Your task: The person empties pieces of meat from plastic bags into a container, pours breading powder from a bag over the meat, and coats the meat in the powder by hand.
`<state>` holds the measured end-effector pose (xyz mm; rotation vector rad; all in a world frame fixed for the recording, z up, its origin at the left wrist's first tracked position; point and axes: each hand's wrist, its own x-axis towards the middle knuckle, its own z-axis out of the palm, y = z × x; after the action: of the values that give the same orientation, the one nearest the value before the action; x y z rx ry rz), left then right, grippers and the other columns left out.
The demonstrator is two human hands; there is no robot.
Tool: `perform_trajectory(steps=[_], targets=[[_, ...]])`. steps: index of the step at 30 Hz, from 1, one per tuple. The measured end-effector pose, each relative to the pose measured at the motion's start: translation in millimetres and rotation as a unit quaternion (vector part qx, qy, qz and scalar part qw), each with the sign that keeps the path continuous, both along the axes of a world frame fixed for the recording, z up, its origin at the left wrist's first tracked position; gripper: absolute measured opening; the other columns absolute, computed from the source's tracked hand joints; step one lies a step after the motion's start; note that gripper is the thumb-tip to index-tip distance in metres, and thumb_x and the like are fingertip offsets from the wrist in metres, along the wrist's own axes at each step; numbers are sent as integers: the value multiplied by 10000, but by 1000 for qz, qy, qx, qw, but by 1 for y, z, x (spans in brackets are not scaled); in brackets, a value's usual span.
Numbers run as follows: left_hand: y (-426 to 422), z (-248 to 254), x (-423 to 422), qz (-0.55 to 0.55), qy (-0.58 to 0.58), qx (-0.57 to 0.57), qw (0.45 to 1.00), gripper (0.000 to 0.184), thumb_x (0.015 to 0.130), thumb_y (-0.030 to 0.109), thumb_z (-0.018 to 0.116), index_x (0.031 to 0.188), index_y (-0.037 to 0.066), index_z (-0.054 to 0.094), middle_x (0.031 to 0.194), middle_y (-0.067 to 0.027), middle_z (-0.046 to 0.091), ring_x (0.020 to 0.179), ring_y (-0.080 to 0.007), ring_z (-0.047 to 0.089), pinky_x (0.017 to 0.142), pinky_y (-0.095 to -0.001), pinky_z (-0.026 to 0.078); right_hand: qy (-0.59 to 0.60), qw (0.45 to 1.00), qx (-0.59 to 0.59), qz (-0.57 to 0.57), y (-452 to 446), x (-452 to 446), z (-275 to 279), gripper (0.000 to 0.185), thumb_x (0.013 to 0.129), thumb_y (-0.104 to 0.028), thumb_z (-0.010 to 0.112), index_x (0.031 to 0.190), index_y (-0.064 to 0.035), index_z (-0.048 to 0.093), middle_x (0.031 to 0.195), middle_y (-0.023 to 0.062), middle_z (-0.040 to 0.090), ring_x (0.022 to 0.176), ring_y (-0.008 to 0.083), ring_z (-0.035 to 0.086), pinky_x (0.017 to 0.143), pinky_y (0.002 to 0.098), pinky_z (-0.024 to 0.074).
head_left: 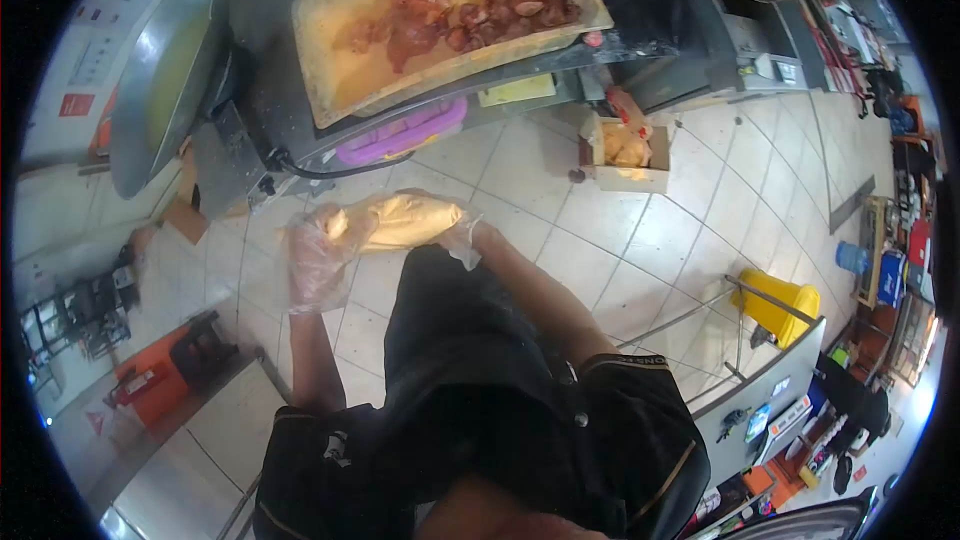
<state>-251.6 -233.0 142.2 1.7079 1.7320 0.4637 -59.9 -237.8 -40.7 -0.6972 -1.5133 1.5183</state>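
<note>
A bag of pale orange powder (400, 220) is held level in front of my body, above the tiled floor. My left hand (318, 265), in a loose clear plastic glove, grips its left end, where it is bunched up. My right hand (466, 238), gloved too, is closed at the right end; its fingers are partly hidden by the bag and glove. Beyond the bag, a large tray (345, 100) on the counter contains orange powder and a heap of reddish raw meat pieces (470, 5).
Left of the tray stands a big metal wok-like pan (135, 130). Below the counter are a purple-lidded container (400, 135) and an open cardboard box (635, 180) with orange bags. A yellow bin (780, 305) stands right, beside a metal-framed table (765, 395).
</note>
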Motion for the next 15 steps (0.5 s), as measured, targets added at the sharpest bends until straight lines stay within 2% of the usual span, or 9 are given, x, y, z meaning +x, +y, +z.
perform_trajectory(steps=[2, 3, 4, 6, 8, 11, 12, 14, 15], targets=[[16, 30, 17, -40, 74, 20, 996, 298, 822, 292, 742, 833, 1, 678, 722, -41, 644, 676, -83, 540, 566, -274, 431, -95, 992, 66, -41, 2, 11, 93, 459, 896, -280, 619, 1299, -78, 533, 1324, 114, 527, 1234, 256, 507, 1026, 419, 420], [23, 45, 30, -37, -13, 15, 999, 304, 830, 296, 737, 876, 3, 670, 746, -35, 650, 682, -86, 552, 582, -265, 446, -150, 969, 168, -98, 4, 7, 97, 460, 899, -295, 609, 1300, -82, 536, 1331, 106, 528, 1233, 252, 511, 1019, 423, 427], [31, 56, 41, -33, -99, 9, 995, 315, 837, 299, 732, 920, 4, 661, 770, -28, 656, 689, -88, 563, 598, -257, 461, -203, 930, 267, -151, 7, 4, 99, 460, 902, -309, 600, 1300, -87, 539, 1337, 97, 529, 1231, 249, 515, 1012, 427, 433], [56, 65, 48, -27, -118, -25, 992, 381, 873, 302, 695, 1078, -9, 618, 881, -48, 668, 767, -113, 592, 696, -271, 495, -296, 801, 458, -247, 20, 5, 105, 464, 908, -338, 580, 1302, -96, 545, 1349, 80, 532, 1229, 243, 522, 997, 435, 446], [80, 91, 50, -104, -120, 21, 987, 401, 896, 296, 665, 1155, -2, 594, 992, -69, 652, 892, -133, 592, 792, -275, 483, -306, 798, 453, -254, 39, 21, 145, 508, 867, -386, 611, 1297, -124, 542, 1322, 77, 548, 1204, 261, 530, 1005, 429, 431], [108, 112, 29, -135, -130, 32, 982, 392, 949, 263, 570, 1239, 0, 556, 1171, -100, 596, 1083, -173, 544, 914, -282, 442, -361, 777, 450, -253, 74, 20, 136, 516, 850, -398, 648, 1278, -126, 551, 1262, 78, 583, 1175, 251, 538, 1009, 380, 420], [118, 116, 16, -132, -135, 25, 982, 385, 969, 248, 530, 1262, -1, 543, 1233, -110, 572, 1147, -188, 521, 951, -285, 424, -347, 812, 411, -225, 86, 16, 131, 510, 850, -385, 627, 1290, -142, 542, 1296, 78, 557, 1206, 253, 513, 1037, 391, 396], [149, 50, -39, -110, 9, 53, 993, 372, 987, 216, 467, 1282, -4, 524, 1301, -118, 527, 1207, -209, 480, 996, -281, 399, -322, 870, 331, -174, 117, 8, 118, 504, 850, -358, 586, 1315, -173, 524, 1366, 80, 505, 1268, 258, 462, 1094, 411, 346], [157, 55, -40, -90, -4, 33, 995, 376, 986, 231, 473, 1272, -6, 532, 1273, -110, 541, 1172, -198, 488, 976, -276, 403, -315, 884, 306, -161, 130, 5, 114, 499, 852, -355, 585, 1311, -168, 525, 1361, 82, 508, 1265, 259, 464, 1090, 411, 349]])
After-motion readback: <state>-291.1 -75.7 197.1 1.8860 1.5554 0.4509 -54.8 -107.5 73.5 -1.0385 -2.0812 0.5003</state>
